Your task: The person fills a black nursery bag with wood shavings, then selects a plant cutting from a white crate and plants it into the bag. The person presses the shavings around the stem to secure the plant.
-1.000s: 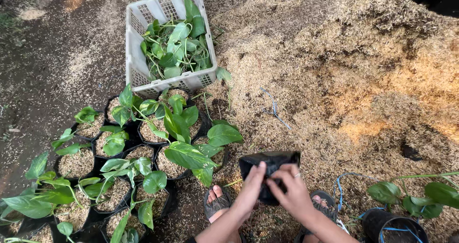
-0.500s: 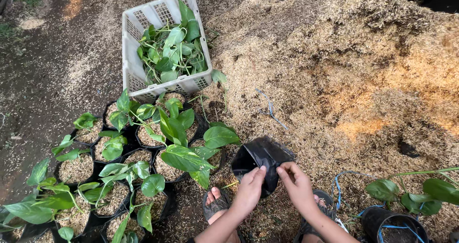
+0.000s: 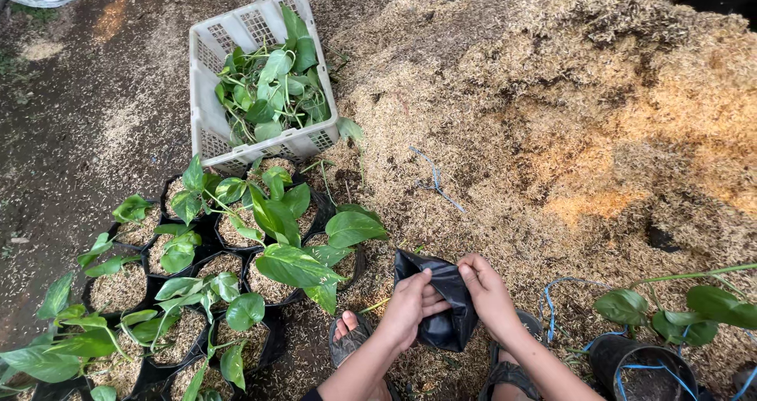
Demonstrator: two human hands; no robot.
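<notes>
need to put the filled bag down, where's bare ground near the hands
Bare dark ground lies left of the white crate, above the potted plants. That cluster is packed tight. Right of the black bag, husk pile covers everything.

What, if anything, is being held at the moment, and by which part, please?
Both hands, left hand and right hand, grip a black plastic grow bag by its upper rim, fingers pinching either side.

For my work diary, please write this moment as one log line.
hands: left hand and right hand grip soft black plastic grow bag | bag: crumpled | near: large pile of tan husks
</notes>
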